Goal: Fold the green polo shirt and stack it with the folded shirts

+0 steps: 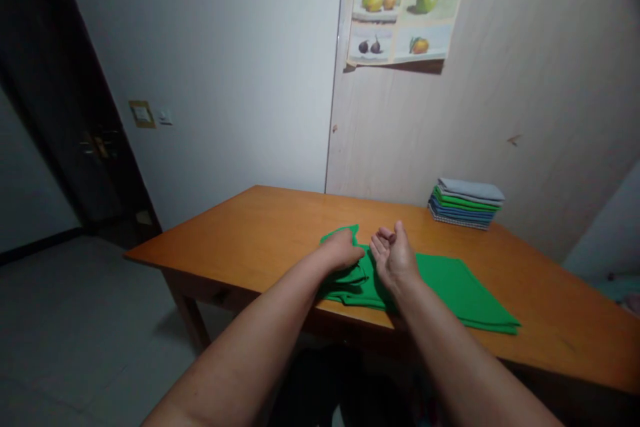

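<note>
A green folded cloth [453, 287] lies along the front edge of the wooden table, its right part flat and its left end bunched and lifted. My left hand [343, 250] is closed around that left end, with a corner of fabric poking up behind the knuckles. Over the middle of the cloth is my right hand [395, 259], turned on its side with the palm facing left. Its fingers are loosely bent and hold nothing. Whether its lower edge presses on the fabric I cannot tell.
The orange-brown table [240, 233] stands against the wall. Near its back right is a stack of folded cloths [466, 203] in grey, green and blue. A fruit picture sheet [405, 21] hangs on the wall. At the far left is a dark doorway [65, 113].
</note>
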The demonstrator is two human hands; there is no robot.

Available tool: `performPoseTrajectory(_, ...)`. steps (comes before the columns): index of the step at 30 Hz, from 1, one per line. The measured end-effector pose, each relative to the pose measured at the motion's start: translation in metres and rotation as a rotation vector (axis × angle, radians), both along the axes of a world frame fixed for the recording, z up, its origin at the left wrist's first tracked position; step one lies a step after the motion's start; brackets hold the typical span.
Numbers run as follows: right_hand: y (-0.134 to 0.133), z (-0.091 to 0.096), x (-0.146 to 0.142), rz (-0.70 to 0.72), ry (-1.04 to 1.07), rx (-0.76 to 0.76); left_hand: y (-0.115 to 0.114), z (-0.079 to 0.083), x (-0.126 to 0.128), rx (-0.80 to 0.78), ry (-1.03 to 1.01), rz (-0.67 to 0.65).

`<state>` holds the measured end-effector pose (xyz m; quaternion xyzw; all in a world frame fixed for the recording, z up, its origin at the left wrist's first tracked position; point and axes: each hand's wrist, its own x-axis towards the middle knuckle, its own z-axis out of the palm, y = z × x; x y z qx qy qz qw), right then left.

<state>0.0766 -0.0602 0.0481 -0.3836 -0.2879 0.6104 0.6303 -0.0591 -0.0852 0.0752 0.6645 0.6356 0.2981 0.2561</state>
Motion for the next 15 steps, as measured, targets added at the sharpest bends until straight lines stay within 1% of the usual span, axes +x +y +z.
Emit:
performPoseTrajectory(4, -0.005, -0.007, 0.012, -0.032, -0.017, 0.031, -0.003, -0.013, 0.020, -0.024, 0.222, 0.014)
performPoseTrajectory(7, -0.008, -0.012, 0.021, -0.047, -0.020, 0.052, -0.004, -0.020, 0.024, -0.033, 0.306, -0.008)
performPoseTrajectory(8, -0.009, -0.013, 0.025, -0.053, -0.021, 0.056, -0.002, -0.021, 0.022, -0.011, 0.311, -0.024)
performPoseTrajectory(10, -0.009, -0.014, 0.035, -0.065, -0.025, 0.066, 0.003, -0.022, 0.012, 0.094, 0.277, -0.027)
performPoseTrajectory(13, -0.010, -0.014, 0.051, -0.088, -0.032, 0.069, 0.014, -0.019, -0.011, 0.272, 0.204, 0.072)
performPoseTrajectory(15, -0.012, -0.013, 0.058, -0.105, -0.052, 0.060, 0.022, -0.018, -0.026, 0.323, 0.196, 0.135)
